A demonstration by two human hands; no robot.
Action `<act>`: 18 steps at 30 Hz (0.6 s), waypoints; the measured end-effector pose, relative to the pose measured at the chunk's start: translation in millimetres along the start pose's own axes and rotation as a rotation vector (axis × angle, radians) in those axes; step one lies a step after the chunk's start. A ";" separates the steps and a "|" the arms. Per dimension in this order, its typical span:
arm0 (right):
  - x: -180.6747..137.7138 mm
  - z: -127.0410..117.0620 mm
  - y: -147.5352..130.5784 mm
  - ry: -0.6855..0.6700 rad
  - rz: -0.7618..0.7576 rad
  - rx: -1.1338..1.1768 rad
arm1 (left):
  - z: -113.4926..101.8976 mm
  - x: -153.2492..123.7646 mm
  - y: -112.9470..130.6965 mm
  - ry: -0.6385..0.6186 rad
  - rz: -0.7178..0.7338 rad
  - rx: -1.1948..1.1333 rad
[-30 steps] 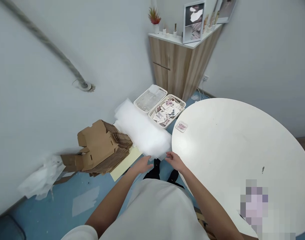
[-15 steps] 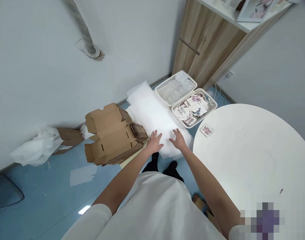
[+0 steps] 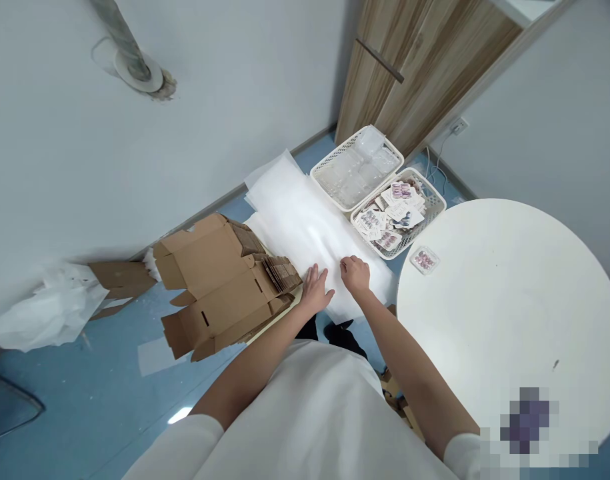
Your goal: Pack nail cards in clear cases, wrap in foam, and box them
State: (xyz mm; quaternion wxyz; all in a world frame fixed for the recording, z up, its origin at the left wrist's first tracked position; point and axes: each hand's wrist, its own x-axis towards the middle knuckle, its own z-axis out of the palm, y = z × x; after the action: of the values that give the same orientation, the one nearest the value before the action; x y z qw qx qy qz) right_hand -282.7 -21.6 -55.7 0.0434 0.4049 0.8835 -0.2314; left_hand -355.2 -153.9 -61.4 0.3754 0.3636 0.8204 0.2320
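Note:
A stack of thin white foam sheets lies in front of me, its surface rippled near my hands. My left hand rests on the near part of the stack, fingers stretched out and thumb apart. To its right, my right hand is closed in a pinch on the top sheet; the fingertips are partly hidden. Left of the stack are flat brown cardboard boxes, piled up with their flaps unfolded.
Behind the sheets stand a white basket of clear plastic cases and a basket of printed cards. A round white table on the right bears a small clear case. White plastic bags lie by the wall.
My right hand has gone from spread fingers to a pinch on the top sheet, which now ripples. My left hand stays open on the stack. The camera view has shifted slightly.

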 end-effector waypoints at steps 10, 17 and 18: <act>-16.0 -20.9 -12.5 0.248 0.016 0.104 | -8.5 -4.7 14.7 0.111 -0.021 -0.236; -43.5 -57.0 -35.1 0.280 -0.054 0.480 | -9.0 -12.8 18.6 0.230 -0.211 -0.538; -47.3 -59.8 -35.6 0.249 -0.041 0.537 | -10.6 -11.1 19.0 0.220 -0.243 -0.610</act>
State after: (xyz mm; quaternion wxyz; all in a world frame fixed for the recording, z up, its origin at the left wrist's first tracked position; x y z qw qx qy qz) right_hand -270.7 -48.0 23.3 -0.1789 0.4092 0.7972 -0.4062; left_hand -350.4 -151.7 -37.5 0.4012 0.1071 0.7861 0.4579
